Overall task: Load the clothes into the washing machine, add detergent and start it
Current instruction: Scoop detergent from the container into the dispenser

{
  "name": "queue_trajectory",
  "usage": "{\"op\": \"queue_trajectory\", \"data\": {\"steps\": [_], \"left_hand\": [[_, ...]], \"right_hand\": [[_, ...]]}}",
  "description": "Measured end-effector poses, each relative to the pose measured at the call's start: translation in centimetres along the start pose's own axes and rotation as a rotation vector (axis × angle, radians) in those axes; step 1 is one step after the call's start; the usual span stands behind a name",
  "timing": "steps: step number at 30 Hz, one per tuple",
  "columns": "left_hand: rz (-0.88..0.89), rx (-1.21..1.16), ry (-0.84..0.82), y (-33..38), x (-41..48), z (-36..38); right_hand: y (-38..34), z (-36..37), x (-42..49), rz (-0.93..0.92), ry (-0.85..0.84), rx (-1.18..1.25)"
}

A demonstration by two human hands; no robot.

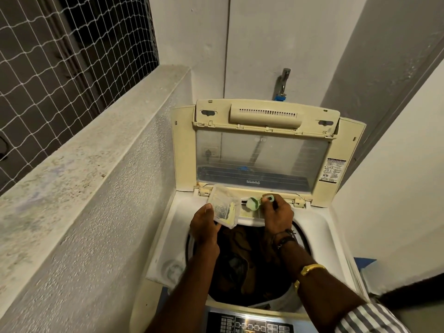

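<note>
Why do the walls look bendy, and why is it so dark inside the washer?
Head view: the wide-angle lens bows straight lines like the ledge near the frame edges; the clothes sit in deep shadow; the control panel shows a bright glare spot.

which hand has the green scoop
The right hand, the one with the wristbands, pinches the green scoop; the left hand holds the clear container.
</note>
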State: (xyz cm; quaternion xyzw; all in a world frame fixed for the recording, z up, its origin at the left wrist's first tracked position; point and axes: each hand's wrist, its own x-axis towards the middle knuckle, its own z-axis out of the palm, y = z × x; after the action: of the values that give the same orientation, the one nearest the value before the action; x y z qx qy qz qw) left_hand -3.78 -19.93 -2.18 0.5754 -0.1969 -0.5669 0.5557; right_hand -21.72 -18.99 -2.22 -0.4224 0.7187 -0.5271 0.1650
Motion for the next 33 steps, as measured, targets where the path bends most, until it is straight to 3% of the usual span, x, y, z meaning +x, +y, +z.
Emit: {"op": "queue_trajectory", "data": {"steps": [2, 5, 10, 16, 23, 33], "left_hand": [[-0.030, -0.018, -0.031, 0.1, -0.2, 0.0], [-0.059, -0.021, -0.100, 0.5, -1.0, 0.1], [-0.043, 0.023, -0.191, 1.2, -1.7, 0.4], [0.006, 0.063, -0.177, 1.1, -1.7, 0.3], [0.062, 0.098, -0.145, 1.3, -2.0, 0.8], [0.058, 0.073, -0.168, 1.4, -1.8, 0.6]], "right_hand": [[-0.4, 0.3, 0.2, 0.027, -0.026, 0.063], [-1.2, 0.6, 0.2, -0.073, -0.120, 0.062], [-1.9, 1.5, 0.0, -0.303, -0.293, -0.215], [-1.4, 1.9, -0.6, -0.310, -0.328, -0.302], [-2.1, 2.1, -1.9, -0.038, -0.333, -0.220], [-1.7, 2.6, -2.5, 0.450, -0.262, 0.308]]}}
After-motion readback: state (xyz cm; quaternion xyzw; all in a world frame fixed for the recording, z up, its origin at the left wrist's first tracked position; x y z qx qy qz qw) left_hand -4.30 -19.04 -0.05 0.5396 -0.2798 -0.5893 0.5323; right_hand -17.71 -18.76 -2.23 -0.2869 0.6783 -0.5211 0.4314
